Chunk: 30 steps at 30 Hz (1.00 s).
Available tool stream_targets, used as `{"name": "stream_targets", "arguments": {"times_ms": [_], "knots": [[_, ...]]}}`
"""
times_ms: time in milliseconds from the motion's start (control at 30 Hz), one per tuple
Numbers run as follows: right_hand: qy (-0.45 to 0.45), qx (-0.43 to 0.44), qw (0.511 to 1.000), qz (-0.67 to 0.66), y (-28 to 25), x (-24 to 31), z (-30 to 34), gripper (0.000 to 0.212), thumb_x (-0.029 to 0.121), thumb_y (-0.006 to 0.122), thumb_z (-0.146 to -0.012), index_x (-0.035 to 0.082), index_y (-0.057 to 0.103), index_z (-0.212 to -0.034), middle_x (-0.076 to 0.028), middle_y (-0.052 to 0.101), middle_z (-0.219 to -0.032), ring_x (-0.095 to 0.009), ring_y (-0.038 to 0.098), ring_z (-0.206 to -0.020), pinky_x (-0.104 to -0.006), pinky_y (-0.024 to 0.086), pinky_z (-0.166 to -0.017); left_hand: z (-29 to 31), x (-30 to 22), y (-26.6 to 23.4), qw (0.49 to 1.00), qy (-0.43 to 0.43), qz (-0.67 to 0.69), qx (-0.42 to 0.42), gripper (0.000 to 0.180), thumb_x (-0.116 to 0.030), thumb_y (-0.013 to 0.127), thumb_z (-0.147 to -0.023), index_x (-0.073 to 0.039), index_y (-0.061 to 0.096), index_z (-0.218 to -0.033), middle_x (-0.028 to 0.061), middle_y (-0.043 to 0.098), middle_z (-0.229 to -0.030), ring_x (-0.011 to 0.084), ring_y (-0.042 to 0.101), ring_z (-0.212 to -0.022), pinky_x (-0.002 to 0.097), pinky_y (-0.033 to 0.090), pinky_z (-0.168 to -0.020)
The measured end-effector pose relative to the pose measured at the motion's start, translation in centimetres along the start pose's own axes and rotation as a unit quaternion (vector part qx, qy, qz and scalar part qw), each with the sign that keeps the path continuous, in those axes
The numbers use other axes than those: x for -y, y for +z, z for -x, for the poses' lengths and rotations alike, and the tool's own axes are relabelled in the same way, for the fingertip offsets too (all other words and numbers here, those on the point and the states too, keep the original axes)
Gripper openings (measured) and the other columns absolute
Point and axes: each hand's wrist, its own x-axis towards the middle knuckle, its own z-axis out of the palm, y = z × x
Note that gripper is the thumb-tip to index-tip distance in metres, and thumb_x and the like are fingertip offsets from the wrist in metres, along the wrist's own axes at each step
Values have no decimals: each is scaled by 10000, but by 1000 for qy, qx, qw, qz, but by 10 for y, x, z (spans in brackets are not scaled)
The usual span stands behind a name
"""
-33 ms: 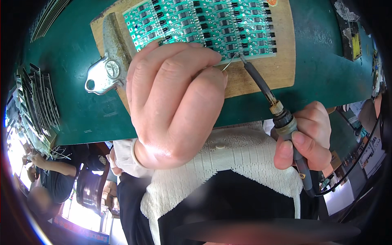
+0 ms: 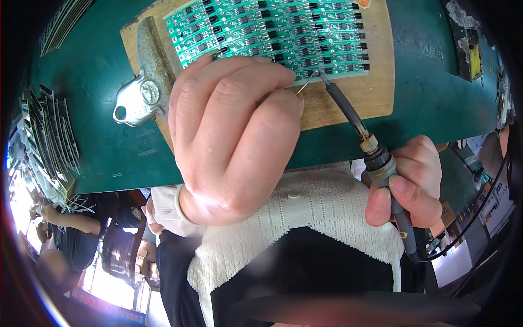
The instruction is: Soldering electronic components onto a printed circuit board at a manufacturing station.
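My right grip [image 2: 411,182] holds a soldering iron [image 2: 376,158], my left grip [image 2: 234,136] a thin wire [image 2: 306,85].
On my feed, the right fingers are wrapped around the iron's handle and the left fingers are pinched together on the wire, its end just beside the iron's tip, at the lower edge of the green circuit-board panel [image 2: 286,32]. That panel lies on a wooden clipboard [image 2: 379,65] upon the green surface [image 2: 417,98]; off right, a dark box [image 2: 461,61] contains something yellow [image 2: 475,61].
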Motion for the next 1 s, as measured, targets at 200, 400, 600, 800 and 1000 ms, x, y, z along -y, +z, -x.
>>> {"name": "stream_targets", "arguments": {"times_ms": [200,400,600,800,1000], "knots": [[-2,-22,1000,-4,0,-1,5,273,110,684,-816,14,486,-978,-51,462,-561,-158,386,-419,-293,247,-399,-2,0,-1,1000,5,4,9,190,94,720,-712,38,619,-861,159,676,-899,314,657,-834,383,530,-732],[-8,-15,1000,-5,0,0,3,275,111,684,-814,16,483,-975,-49,456,-554,-156,376,-410,-290,242,-393,0,-1,-2,1000,5,2,2,196,88,725,-706,32,620,-862,157,676,-898,314,657,-838,393,532,-747],[-10,-24,1000,-9,2,-2,5,265,102,688,-794,7,494,-949,-56,460,-556,-157,377,-412,-290,242,-392,1,1,0,1000,9,2,10,198,86,726,-706,31,619,-864,159,677,-905,316,658,-848,404,528,-758],[-13,-1,1000,2,-1,0,-1,277,103,701,-772,0,502,-935,-69,469,-570,-162,390,-419,-293,252,-396,-2,-3,-8,1000,2,3,26,212,81,729,-704,32,612,-874,167,679,-945,336,658,-875,421,527,-769],[-26,-23,999,-31,-9,-7,7,310,118,712,-805,5,503,-1005,-88,509,-605,-184,431,-428,-299,295,-403,-1,-5,-14,999,16,33,-18,221,68,735,-705,30,605,-879,193,680,-963,329,661,-878,439,532,-801]]}}
